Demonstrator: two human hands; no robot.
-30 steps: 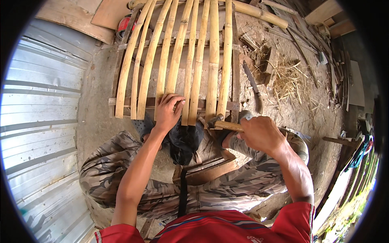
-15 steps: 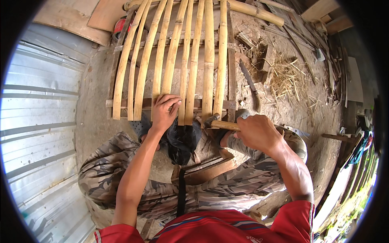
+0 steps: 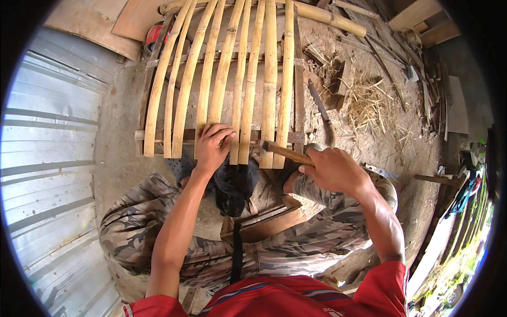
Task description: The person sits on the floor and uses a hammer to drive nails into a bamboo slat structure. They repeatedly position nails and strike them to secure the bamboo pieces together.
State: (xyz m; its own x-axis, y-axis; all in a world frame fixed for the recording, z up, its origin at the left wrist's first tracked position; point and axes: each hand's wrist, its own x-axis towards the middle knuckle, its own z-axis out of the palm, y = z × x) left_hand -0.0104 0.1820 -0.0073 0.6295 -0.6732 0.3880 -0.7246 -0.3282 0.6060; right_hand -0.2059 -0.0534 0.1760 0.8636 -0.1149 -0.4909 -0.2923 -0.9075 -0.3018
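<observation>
Several split bamboo slats run lengthwise over a wooden frame, their near ends jutting past its crosspiece. My left hand lies over a slat's near end left of the middle, fingers bent and pressed together; whatever they pinch is too small to make out. In my right hand is a hammer, gripped by its wooden handle. Its head hovers over the near ends of the slats right of the middle. A black plastic bag sits below the slat ends, between my legs.
To the right of the frame lie a long knife, a wood block and a heap of shavings. A bamboo pole spans the far end. Corrugated metal sheeting walls the left. Under me is a wooden piece.
The hammer has risen and swung left, its head now over the slats rather than beside their ends. My left hand stays on its slat. The whole view has shifted slightly.
</observation>
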